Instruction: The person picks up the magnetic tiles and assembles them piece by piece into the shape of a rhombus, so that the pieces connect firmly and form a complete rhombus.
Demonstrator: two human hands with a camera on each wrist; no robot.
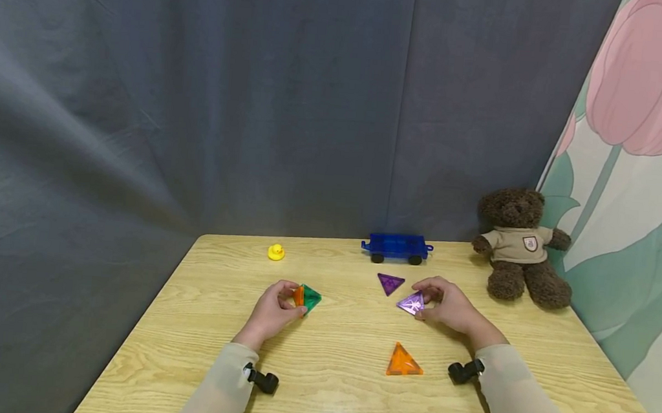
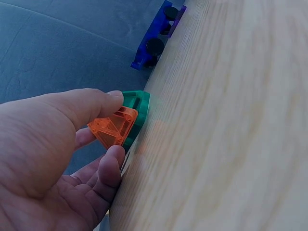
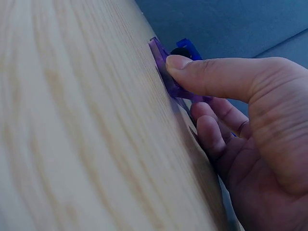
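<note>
On the left of the table, my left hand [image 1: 272,312] pinches a small stack of triangular tiles between thumb and fingers. An orange triangle tile [image 2: 113,126] lies against a green triangle tile [image 2: 141,113], seen close in the left wrist view. My right hand [image 1: 446,305] pinches a light purple triangle tile [image 1: 411,302] by its right side, close to the tabletop. The thumb covers part of this tile [image 3: 163,67] in the right wrist view. A darker purple triangle tile [image 1: 390,283] lies just beyond it. Nearer me, between the hands, rests another orange triangle tile [image 1: 403,361].
A blue toy wagon [image 1: 396,247] with black wheels stands at the table's back edge. A yellow rubber duck [image 1: 276,252] sits at back left. The brown teddy bear [image 1: 517,247] leans at back right. Behind the wooden table [image 1: 322,394] hangs a dark curtain [image 1: 316,101].
</note>
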